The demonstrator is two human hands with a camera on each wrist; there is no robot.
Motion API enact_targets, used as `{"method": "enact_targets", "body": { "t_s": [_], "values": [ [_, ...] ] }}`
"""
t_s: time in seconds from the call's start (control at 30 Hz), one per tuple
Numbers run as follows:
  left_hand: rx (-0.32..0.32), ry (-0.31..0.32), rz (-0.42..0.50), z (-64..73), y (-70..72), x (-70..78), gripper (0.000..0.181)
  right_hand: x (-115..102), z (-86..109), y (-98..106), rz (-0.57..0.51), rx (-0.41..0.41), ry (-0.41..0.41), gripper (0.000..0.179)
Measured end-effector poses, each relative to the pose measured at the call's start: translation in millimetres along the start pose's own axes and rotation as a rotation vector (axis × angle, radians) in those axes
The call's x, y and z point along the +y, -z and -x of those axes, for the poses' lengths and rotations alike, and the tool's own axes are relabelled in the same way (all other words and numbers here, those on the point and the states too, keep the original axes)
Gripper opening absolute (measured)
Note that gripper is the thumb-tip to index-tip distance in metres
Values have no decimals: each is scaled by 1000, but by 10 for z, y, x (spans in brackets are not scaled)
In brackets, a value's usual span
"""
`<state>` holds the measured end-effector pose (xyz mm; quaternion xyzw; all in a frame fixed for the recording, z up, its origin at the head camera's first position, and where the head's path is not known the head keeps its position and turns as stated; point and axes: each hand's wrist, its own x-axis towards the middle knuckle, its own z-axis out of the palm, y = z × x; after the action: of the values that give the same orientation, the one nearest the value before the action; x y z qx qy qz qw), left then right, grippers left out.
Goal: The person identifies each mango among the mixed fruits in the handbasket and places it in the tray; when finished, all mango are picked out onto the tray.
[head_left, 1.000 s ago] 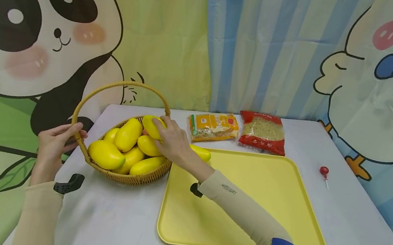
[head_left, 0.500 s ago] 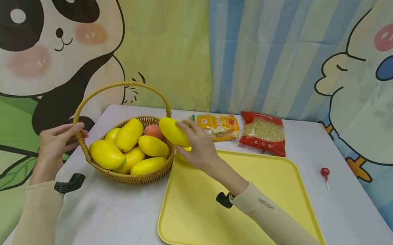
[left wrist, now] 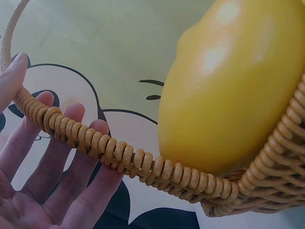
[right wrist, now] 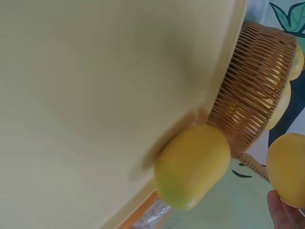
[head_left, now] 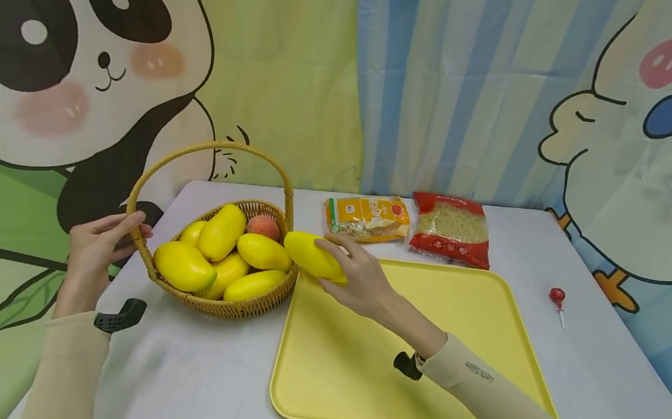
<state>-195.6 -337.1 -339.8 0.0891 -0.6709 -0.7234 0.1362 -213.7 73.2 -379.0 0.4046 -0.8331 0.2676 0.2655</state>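
My left hand [head_left: 96, 248] holds the left side of the handle of a wicker basket [head_left: 250, 309]; in the left wrist view its fingers [left wrist: 78, 157] and thumb lie around the woven handle. Several yellow mangoes [head_left: 221, 231] and a reddish peach [head_left: 263, 227] fill the basket. Just right of the basket rim, above the corner of a yellow tray [head_left: 403, 383], my right hand [head_left: 365, 282] grips a mango [head_left: 313, 257]. Another mango [right wrist: 193, 167] rests on the tray in the right wrist view; the head view hides it behind my right hand and its mango.
Behind the tray lie an orange food packet [head_left: 367, 217] and a red packet [head_left: 452, 230]. A red lollipop [head_left: 557, 298] lies on the white table right of the tray. A cartoon curtain [head_left: 450, 84] hangs behind the table.
My right hand has lifted a mango out of the basket and carried it right, then lower, over the tray corner. The peach has come into view. My left hand stays on the handle.
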Motion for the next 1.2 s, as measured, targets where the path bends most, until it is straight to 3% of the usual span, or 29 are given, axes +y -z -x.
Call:
{"method": "enact_targets", "body": {
  "t_s": [0.63,0.9,1.2],
  "values": [
    [-3,22,-28,0,34,0,19,158,374,-126,26,-133,-52,58],
    [6,36,-35,-10,32,5,22,193,464,-218,23,-220,-49,59],
    [6,33,-28,-8,23,7,23,193,497,-258,28,-257,-28,57]
  ]
}}
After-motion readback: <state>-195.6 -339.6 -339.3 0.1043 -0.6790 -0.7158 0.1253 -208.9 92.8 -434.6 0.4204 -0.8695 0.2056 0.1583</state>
